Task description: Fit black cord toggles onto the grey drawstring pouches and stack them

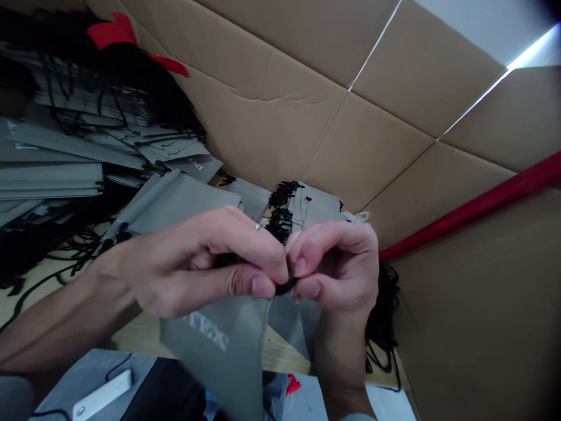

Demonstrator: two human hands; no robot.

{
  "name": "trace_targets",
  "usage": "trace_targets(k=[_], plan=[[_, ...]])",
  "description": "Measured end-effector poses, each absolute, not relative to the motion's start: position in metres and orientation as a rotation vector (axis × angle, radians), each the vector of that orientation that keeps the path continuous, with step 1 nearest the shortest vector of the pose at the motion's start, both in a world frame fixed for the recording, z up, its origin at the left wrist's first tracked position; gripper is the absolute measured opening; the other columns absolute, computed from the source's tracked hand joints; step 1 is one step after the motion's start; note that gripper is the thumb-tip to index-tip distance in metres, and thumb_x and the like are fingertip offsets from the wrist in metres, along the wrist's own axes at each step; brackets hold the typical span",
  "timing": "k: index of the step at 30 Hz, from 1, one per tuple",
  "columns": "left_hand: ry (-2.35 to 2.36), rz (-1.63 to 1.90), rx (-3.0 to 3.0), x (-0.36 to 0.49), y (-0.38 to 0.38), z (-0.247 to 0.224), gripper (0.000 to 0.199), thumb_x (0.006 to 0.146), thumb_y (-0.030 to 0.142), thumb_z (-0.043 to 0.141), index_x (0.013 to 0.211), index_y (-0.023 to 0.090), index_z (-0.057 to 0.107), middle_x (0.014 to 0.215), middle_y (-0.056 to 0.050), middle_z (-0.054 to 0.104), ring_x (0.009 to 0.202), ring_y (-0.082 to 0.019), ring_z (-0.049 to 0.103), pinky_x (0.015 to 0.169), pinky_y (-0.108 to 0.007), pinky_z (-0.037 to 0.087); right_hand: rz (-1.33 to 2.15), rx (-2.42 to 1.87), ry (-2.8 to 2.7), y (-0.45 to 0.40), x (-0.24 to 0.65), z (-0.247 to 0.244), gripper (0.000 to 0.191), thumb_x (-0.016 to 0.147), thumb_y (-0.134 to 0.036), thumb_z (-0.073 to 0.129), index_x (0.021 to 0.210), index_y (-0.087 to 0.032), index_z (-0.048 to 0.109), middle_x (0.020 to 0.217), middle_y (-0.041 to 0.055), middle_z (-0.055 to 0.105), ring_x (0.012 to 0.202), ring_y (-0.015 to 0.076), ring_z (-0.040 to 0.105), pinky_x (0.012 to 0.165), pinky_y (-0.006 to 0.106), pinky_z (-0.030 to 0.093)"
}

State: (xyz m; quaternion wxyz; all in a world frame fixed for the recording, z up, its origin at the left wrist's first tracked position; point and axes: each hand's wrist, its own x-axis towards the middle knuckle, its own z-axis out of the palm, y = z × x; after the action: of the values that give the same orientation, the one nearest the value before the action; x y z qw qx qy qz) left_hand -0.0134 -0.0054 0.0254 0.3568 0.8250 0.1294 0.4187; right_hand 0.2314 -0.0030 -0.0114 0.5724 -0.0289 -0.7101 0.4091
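Nearest the camera, your left hand [205, 263] reaches in from the left, its thumb and forefinger pinched together with no visible gap. They hold the top corner of a grey pouch [232, 356] where a black cord [286, 286] emerges. Your right hand [344, 269] is directly opposite, its thumb and index fingertip closed on the other end of that short stretch of cord; its remaining fingers are curled, and you cannot tell whether they hold anything.

The key relation is that the visible cord bridges the narrow space between your two pinches, its long axis running roughly sideways and rising slightly towards the right fingertips. Both hands are about equally near it, while the pouch body is nearer the left. The pouch hangs below your left fingertips, its side edge running down and part of its lettering showing.

Your left wrist is nearly level, with the back of the hand towards you; your right forearm comes up from below, the hand turned inwards to face the left.

Beyond your fingers are stacked pouches [322, 204] with dark cord ends. Further left lies a larger pile [65, 178], and right of the right wrist is a black cord bundle [383, 313] beside the cardboard wall [464, 292].
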Motion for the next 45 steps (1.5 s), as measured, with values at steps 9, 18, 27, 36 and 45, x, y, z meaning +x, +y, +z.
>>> trace_targets(k=[9,18,27,36,45], plan=[[0.228,0.905,2.042,-0.016,-0.01,0.032,0.031,0.119,0.031,0.07,0.089,0.025,0.076,0.065,0.003,0.058,0.056,-0.015,0.052,0.06,-0.03,0.05,0.976,0.015,-1.705,0.014,0.212,-0.015,0.04,0.092,-0.058,0.107,0.102,-0.03,0.08,0.084,-0.0017,0.087,0.046,0.0119,0.067,0.047,0.027,0.061],[0.452,1.126,2.312,-0.008,0.008,0.035,0.012,0.111,0.024,0.069,0.113,0.024,0.08,0.089,-0.001,0.078,0.074,-0.016,0.067,0.068,-0.029,0.05,0.561,-0.604,-1.618,-0.029,0.237,0.017,0.013,0.1,-0.022,0.099,0.108,-0.029,0.092,0.097,0.0023,0.091,0.084,0.0198,0.085,0.073,0.031,0.072],[0.726,1.136,1.765,0.022,0.014,0.025,0.044,0.11,0.041,0.059,0.071,0.02,0.06,0.066,0.003,0.048,0.062,-0.012,0.043,0.054,-0.025,0.035,0.409,-0.692,-1.647,-0.033,0.221,0.014,0.026,0.09,-0.012,0.101,0.105,-0.029,0.088,0.091,-0.0012,0.086,0.076,0.0179,0.079,0.067,0.03,0.07],[0.601,1.337,1.68,0.018,0.016,0.018,0.075,0.124,0.062,0.061,0.064,0.022,0.039,0.062,0.003,0.034,0.057,-0.011,0.032,0.053,-0.032,0.028,0.52,-0.602,-1.687,-0.027,0.204,0.004,0.021,0.091,-0.011,0.092,0.1,-0.028,0.084,0.083,-0.0034,0.083,0.066,0.0142,0.074,0.061,0.026,0.064],[0.497,1.494,1.637,0.021,0.011,0.016,0.087,0.11,0.082,0.079,0.059,0.021,0.046,0.06,0.004,0.035,0.058,-0.011,0.038,0.056,-0.031,0.036,0.496,-0.587,-1.576,-0.026,0.194,0.008,0.022,0.082,-0.009,0.088,0.089,-0.029,0.082,0.079,-0.003,0.084,0.062,0.0149,0.073,0.056,0.027,0.063]])
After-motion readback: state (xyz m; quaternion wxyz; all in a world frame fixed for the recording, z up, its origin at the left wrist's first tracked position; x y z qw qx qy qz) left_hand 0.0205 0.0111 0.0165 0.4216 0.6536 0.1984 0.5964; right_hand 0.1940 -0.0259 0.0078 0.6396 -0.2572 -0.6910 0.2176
